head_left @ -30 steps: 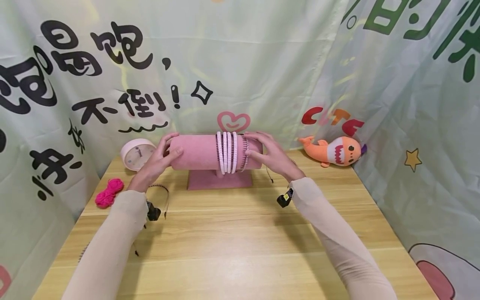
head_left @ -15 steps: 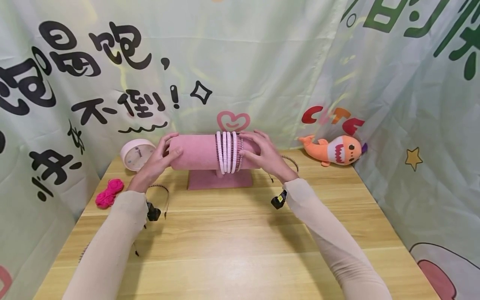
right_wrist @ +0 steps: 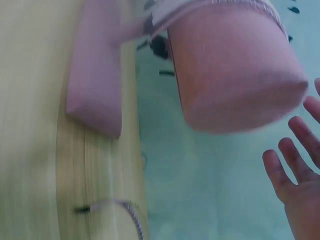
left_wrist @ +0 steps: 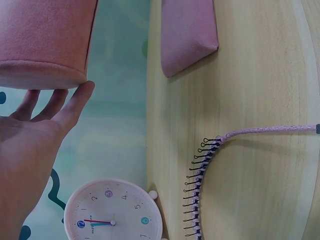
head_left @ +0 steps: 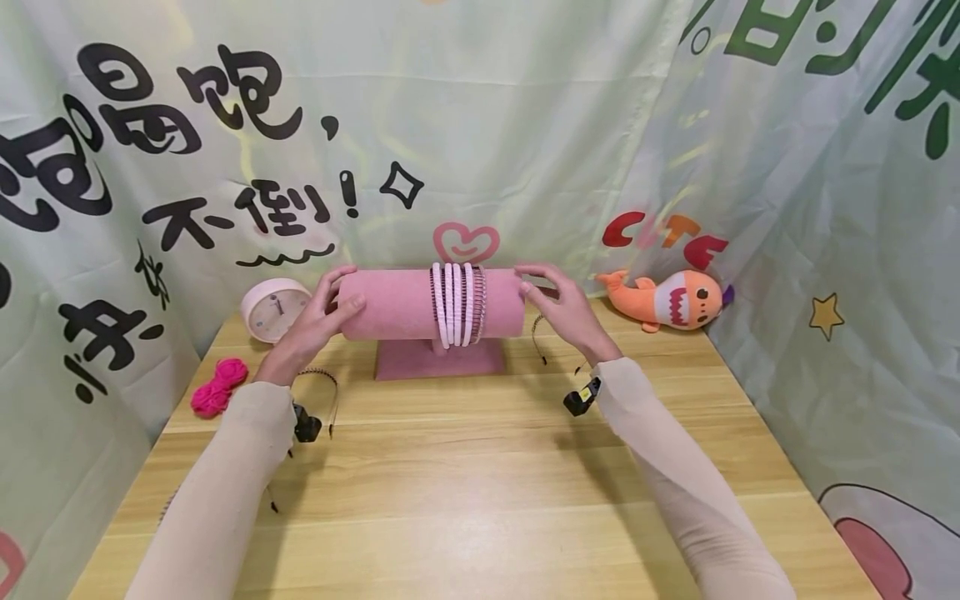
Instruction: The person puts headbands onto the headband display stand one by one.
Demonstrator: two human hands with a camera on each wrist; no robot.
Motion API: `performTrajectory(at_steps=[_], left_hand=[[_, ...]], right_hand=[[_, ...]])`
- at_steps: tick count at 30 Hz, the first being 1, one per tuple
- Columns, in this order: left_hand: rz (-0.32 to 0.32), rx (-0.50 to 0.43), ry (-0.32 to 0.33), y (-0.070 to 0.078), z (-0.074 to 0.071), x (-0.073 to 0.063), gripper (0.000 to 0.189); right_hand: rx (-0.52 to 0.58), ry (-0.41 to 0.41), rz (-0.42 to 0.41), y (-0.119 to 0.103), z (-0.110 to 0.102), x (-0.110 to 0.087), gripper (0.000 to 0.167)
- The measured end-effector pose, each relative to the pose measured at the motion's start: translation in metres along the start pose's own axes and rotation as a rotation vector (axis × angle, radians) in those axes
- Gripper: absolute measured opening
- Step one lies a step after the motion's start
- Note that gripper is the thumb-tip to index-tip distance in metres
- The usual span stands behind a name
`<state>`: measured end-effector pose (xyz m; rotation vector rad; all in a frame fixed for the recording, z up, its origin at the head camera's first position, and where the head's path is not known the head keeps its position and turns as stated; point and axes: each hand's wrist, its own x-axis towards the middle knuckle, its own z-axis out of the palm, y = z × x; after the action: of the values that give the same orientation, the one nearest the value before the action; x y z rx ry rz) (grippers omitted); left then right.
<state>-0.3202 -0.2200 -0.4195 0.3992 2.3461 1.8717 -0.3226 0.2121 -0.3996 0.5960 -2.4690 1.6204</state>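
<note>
A pink velvet headband display stand [head_left: 390, 304] stands at the back middle of the table, its horizontal roll raised on a flat base. Around the roll, right of its middle, sit several pale headbands [head_left: 457, 306] side by side. A headband with dark wire teeth is rightmost, close against the others. My left hand [head_left: 311, 321] holds the roll's left end, thumb in front and fingers behind; its fingertips [left_wrist: 86, 89] meet the end face in the left wrist view. At the roll's right end my right hand [head_left: 567, 315] has its fingers spread and holds nothing.
A toothed headband [left_wrist: 197, 185] lies on the wooden table [head_left: 450, 500] below my left hand, and another headband [right_wrist: 132, 212] lies near the right. A round clock [head_left: 276, 311] and pink yarn [head_left: 217, 387] are at left, an orange shark plush [head_left: 667, 302] at right.
My right hand moved left along the roll, bringing the toothed headband against the others. It then let go and came back right, off the roll. The left hand stayed put.
</note>
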Motion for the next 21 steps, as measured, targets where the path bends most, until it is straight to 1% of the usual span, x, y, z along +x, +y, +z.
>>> performTrajectory(at_steps=[6,13,17,21], left_hand=[[0.001,0.001,0.003,0.001,0.001,0.000,0.070],[-0.004,-0.004,-0.006,0.001,0.001,-0.001,0.070],[-0.006,-0.006,-0.006,0.001,0.001,-0.002,0.071],[-0.004,-0.008,-0.005,0.001,0.000,-0.001,0.072]], right_hand=[[-0.015,0.010,0.032,0.015,-0.025,-0.008,0.047],[-0.075,0.055,0.096,0.037,-0.050,-0.018,0.044],[-0.084,0.066,0.137,0.051,-0.060,-0.025,0.047],[-0.077,0.050,0.164,0.066,-0.067,-0.031,0.052]])
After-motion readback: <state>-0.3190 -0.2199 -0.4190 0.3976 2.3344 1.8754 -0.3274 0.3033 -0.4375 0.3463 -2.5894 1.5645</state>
